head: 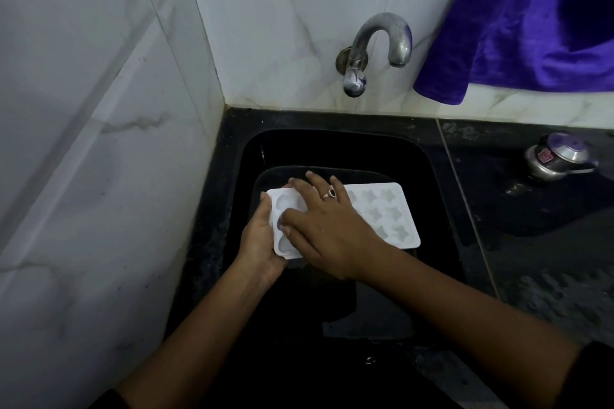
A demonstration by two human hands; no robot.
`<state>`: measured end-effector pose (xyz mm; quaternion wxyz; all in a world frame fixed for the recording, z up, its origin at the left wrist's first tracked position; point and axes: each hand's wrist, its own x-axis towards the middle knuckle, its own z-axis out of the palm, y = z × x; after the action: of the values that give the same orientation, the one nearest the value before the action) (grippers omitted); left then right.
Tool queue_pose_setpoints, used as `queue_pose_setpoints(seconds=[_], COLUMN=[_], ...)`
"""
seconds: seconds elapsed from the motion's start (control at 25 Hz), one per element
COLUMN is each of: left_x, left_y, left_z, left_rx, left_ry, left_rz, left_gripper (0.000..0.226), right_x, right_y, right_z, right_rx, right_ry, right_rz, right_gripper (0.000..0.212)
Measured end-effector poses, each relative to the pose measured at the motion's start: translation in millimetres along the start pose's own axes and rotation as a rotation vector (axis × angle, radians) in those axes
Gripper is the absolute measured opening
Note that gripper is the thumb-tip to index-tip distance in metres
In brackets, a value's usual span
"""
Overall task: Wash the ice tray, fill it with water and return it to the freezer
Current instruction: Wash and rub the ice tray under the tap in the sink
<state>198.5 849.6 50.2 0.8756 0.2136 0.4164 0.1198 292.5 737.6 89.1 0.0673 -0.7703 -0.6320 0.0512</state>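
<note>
A white ice tray [388, 209] with star and round moulds is held level over the black sink [432, 156]. My left hand [259, 242] grips its left end from below and the side. My right hand [325, 229], with a ring on one finger, lies flat on top of the tray's left half, fingers spread across the moulds and the thumb pressed into one. The tray's middle is hidden under that hand. A curved metal tap [382, 43] sticks out of the tiled wall above the sink; no water is seen running from it.
White tiled walls [99, 109] close the left and back. A purple cloth [518, 26] hangs at the upper right. A metal pressure-cooker lid [558, 159] rests on the black counter [531, 259] to the right of the sink.
</note>
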Motion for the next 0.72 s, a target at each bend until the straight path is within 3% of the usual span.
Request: queue_pose_setpoints(seconds=[0.72], left_x=[-2.8], left_y=[1.9], left_z=[-4.7], left_rx=[-0.06], left_ry=[-0.019], left_rz=[0.005], left_gripper=[0.064], right_x=[-0.2], right_y=[-6.4], right_z=[6.3], right_rx=[0.002], right_ry=[-0.002], right_rz=[-0.019], right_gripper=[0.039])
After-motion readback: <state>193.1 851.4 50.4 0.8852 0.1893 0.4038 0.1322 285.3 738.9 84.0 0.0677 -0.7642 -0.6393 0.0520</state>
